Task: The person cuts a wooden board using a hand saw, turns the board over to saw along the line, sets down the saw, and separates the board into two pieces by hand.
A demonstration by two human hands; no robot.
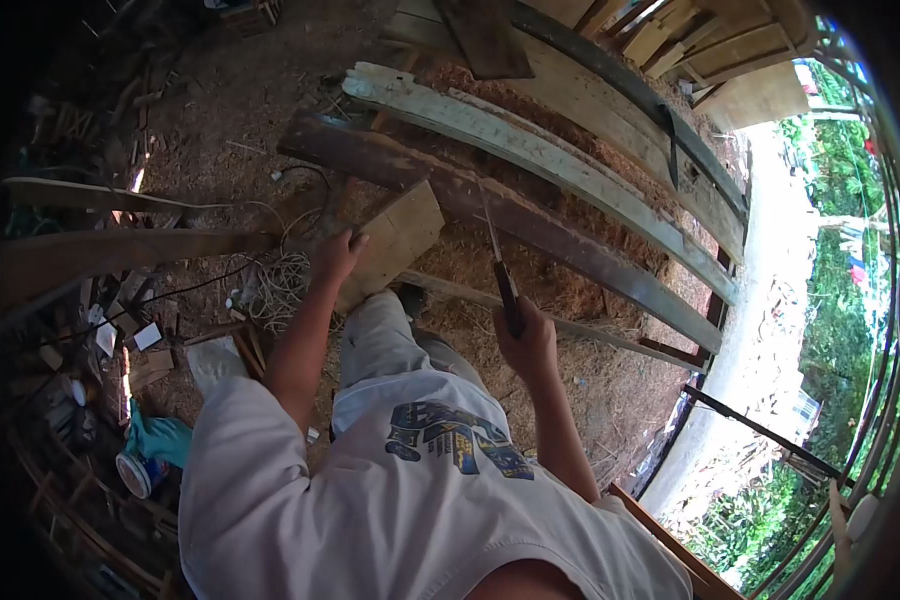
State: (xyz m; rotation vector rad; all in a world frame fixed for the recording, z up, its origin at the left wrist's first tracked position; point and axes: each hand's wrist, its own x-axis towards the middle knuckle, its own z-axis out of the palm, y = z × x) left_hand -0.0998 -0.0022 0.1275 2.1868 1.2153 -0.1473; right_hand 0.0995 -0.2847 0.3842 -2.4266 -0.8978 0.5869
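Note:
My left hand (336, 256) is closed on the left edge of a light, flat wooden board (402, 232). The board is tilted in front of my legs, and its far corner comes close to a dark brown plank (410, 172). In my right hand (527, 345) is a long tool with a dark handle (509, 300) and a narrow metal blade (493, 232); its exact kind is unclear. The blade points away from me and crosses over the dark plank, to the right of the board. I cannot tell whether it touches the plank.
Beyond the dark plank lie a pale weathered beam (530, 145) and wider boards (580, 100). Sawdust (470, 270) covers the ground. Tangled cord (275, 290), wood scraps (120, 320) and a white bucket (138, 474) with a teal cloth (158, 438) are at left. A thin wood strip (580, 328) runs behind my right hand.

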